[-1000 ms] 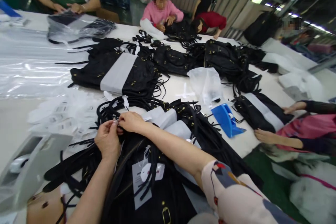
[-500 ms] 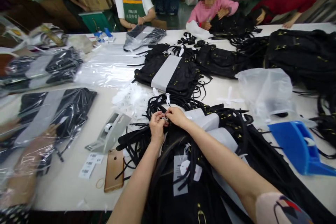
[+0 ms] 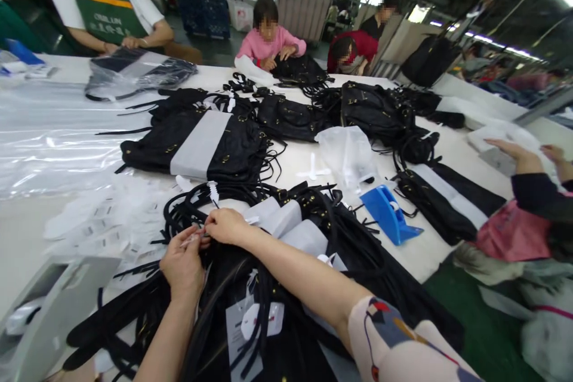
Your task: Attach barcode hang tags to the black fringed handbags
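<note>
2 hands meet mid-frame, both forearms stretched fwd. Left hand (image 3: pixel 183 262) is palm down, fingers curled, thumb & forefinger pinched on 1 small white tie (image 3: pixel 196 239). Right hand (image 3: pixel 226 225) comes in from the right, fingertips closed on the same tie. The tie is thin and pale, mostly hidden by fingers, and sits just over a coil of black straps (image 3: pixel 188 206) on the near black bag (image 3: pixel 286 346). This bag has 1 white hangtag (image 3: pixel 257 319).

Further out on the tabletop (image 3: pixel 425 250):
- 2 dispensers: blue tape dispenser (image 3: pixel 388 215) at right, grey tape dispenser (image 3: pixel 49 301) at near left.
- 1 clear plastic bag (image 3: pixel 349 152).
- 2 grey-banded bags (image 3: pixel 201 143) (image 3: pixel 441 194).
</note>
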### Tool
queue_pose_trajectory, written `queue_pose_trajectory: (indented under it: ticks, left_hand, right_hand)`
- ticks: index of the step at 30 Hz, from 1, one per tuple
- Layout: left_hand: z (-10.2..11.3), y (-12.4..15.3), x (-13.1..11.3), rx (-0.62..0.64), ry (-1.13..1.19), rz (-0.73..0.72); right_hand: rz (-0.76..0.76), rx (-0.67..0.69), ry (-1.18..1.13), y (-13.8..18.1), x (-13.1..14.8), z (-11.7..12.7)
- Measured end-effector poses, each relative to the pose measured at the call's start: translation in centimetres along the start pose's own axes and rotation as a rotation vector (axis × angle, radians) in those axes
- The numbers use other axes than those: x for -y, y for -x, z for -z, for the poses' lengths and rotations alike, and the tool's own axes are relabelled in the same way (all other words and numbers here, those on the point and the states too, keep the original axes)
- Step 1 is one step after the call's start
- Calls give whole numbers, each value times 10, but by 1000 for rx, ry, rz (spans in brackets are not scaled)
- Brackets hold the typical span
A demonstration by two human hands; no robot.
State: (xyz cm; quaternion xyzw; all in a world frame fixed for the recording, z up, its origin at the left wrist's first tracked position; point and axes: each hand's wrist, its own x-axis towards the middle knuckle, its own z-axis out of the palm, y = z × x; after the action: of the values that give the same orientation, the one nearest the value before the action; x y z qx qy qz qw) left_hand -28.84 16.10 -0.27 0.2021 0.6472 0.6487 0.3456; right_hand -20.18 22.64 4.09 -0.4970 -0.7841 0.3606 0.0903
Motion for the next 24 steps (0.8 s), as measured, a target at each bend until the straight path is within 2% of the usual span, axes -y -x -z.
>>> queue_pose_trajectory:
  ticks: [6,9,15,21,24]
  left_hand:
    - [4,-1,1,-7,-270,-144]
    - [7,1,2,3,-317,-183]
    - [7,3,5,-3,-205,-140]
    - [6,6,2,-42,-99,-86]
    - [6,7,-1,-43,-52,-67]
  right_hand:
    - [67,17,125,1,-1,-5]
    - [74,29,118,3,0,-6]
    - [84,49,64,3,0,-4]
    - [99,92,107,7,4,0]
    - [121,27,162,11,3,0]
